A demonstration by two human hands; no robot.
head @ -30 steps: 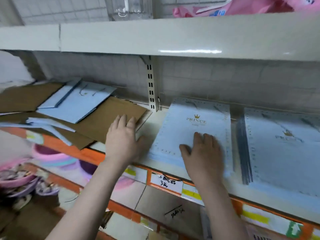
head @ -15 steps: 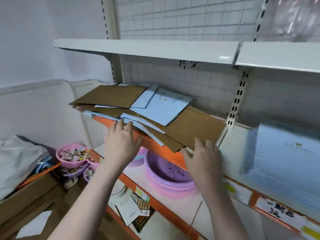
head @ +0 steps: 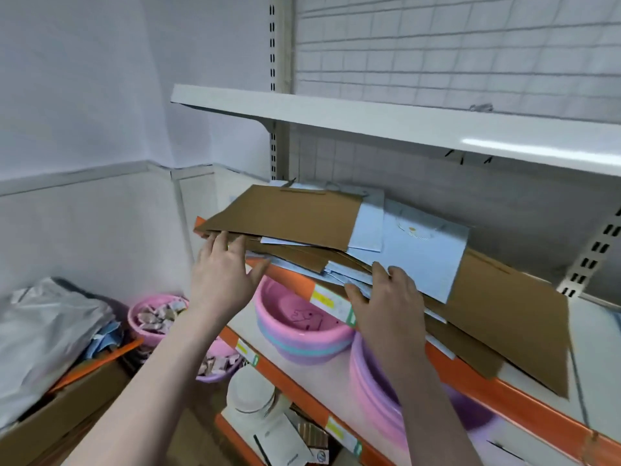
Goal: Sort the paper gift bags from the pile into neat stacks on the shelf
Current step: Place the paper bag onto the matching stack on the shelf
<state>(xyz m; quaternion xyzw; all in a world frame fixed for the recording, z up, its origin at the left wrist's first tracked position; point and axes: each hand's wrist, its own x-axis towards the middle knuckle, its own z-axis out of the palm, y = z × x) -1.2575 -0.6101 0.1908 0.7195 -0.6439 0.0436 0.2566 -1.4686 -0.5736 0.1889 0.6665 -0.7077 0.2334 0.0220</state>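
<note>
A loose pile of flat paper gift bags lies on the shelf [head: 601,334] with the orange front edge. A large brown bag [head: 289,213] tops the left part, light blue bags [head: 423,250] sit in the middle, and another brown bag [head: 514,317] juts out to the right. My left hand [head: 223,274] reaches the pile's front left corner, its fingertips at the bag edges and its thumb spread. My right hand [head: 386,297] rests on the front edges of the blue bags, fingers on top and thumb below them.
A white upper shelf [head: 369,119] overhangs the pile. Below, pink and purple plastic basins [head: 295,327] stand on the lower shelf. A cardboard box with a grey bag [head: 43,338] sits on the floor at the left, by a white wall.
The view swung left from the neat blue stacks to the mixed pile. Both hands moved from the stacks to the pile's front edge.
</note>
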